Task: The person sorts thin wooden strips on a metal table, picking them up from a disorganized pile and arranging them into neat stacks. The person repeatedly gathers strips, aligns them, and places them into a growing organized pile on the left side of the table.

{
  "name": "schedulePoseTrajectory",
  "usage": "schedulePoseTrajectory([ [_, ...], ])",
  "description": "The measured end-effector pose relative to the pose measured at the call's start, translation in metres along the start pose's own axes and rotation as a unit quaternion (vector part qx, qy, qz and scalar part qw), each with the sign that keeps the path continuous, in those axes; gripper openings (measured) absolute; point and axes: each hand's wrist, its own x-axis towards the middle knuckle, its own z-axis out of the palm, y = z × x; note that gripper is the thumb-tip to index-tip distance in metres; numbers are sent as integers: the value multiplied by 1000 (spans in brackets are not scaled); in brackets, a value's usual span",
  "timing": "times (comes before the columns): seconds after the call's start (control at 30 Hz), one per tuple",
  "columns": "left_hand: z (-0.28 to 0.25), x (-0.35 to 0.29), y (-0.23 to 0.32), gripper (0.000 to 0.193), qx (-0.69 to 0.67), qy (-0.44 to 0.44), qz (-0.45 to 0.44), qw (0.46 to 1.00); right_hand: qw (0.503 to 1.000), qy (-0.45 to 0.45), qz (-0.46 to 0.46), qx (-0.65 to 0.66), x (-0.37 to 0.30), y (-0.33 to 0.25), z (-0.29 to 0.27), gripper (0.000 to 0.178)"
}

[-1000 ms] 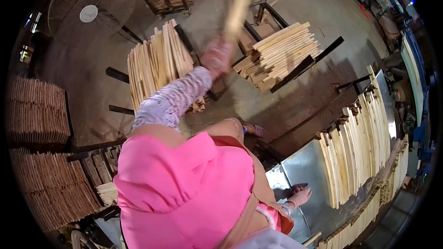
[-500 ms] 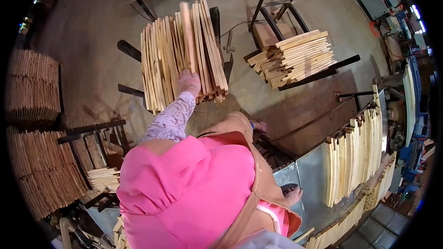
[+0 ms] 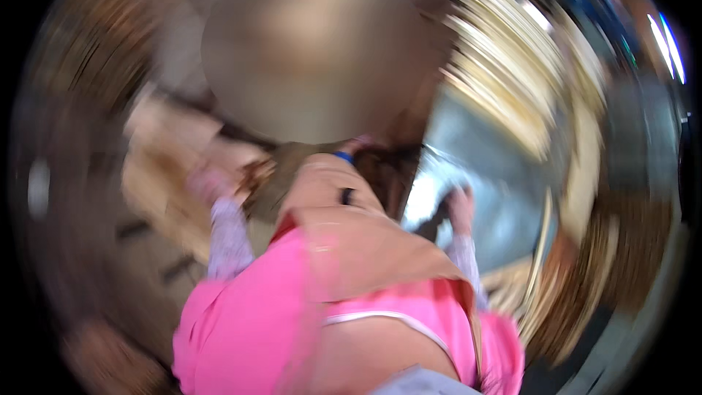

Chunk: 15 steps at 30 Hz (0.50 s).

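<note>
Strong motion blur smears the whole view. My left hand [image 3: 208, 183], beyond a pale patterned sleeve, is over or against the stack of light wooden strips [image 3: 157, 197] on the left. Its fingers are too smeared to show whether a strip is in them. My right hand [image 3: 459, 208] is above the shiny metal tabletop [image 3: 497, 212] on the right. The shape of its fingers is also lost in the blur, and I cannot tell whether it touches the metal.
More light wooden strips [image 3: 504, 58] lie in a row on the far part of the metal tabletop. Further strips [image 3: 585, 285] are at the near right. Brown stacked wood [image 3: 110, 36] shows at the far left. A large blurred patch hides the area ahead of me.
The view has swung to the right. The wooden stack under my left hand now appears lower and further left. The metal tabletop with its strips has come nearer the middle.
</note>
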Motion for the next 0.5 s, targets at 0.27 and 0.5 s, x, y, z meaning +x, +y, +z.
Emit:
schedulePoseTrajectory([
  [0.27, -85, 109, 107, 50, -196, -64, -21, 978, 949, 109, 25, -296, -76, -20, -29, 56],
  [0.5, -137, 117, 195, 52, -225, -37, 99, 969, 832, 414, 205, -307, -172, 28, -173, 77],
])
